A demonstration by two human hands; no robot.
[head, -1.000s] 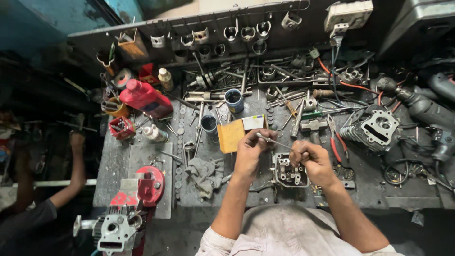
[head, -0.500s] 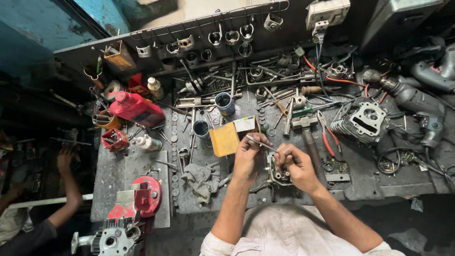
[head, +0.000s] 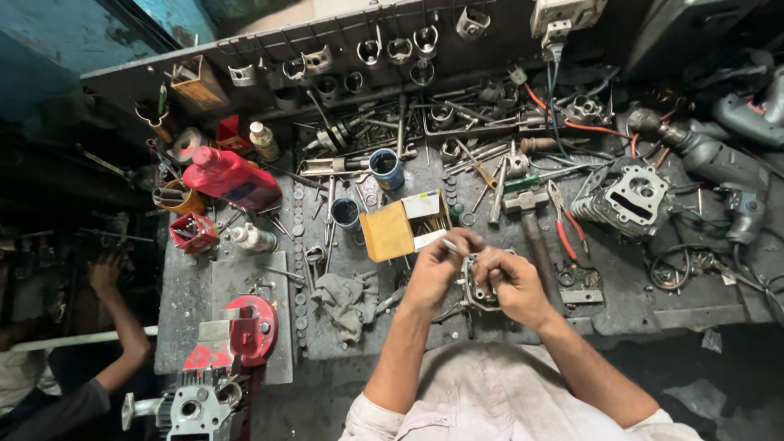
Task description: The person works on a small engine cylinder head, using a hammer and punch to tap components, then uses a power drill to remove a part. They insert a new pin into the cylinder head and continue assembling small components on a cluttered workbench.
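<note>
The left hand (head: 437, 263) is closed around a thin light-coloured tool (head: 451, 244), pinched between thumb and fingertips, with its free end pointing right and slightly down toward the metal engine part (head: 476, 287). The right hand (head: 508, 282) is closed on that part, gripping its right side and steadying it just above the surface (head: 653, 302) in front of the person's chest. The part thus lies between the two hands, touching the right one and just right of the left; its upper face is turned toward the camera, and much of its body is hidden by fingers, so its long axis cannot be told. The right hand is the nearer, being in full contact. Just beyond the left hand stands an open yellow box (head: 390, 231); a grey rag (head: 347, 296) lies to the left, red-handled pliers (head: 562, 229) to the right. Another person's hand (head: 106, 272) works well apart at the far left.
</note>
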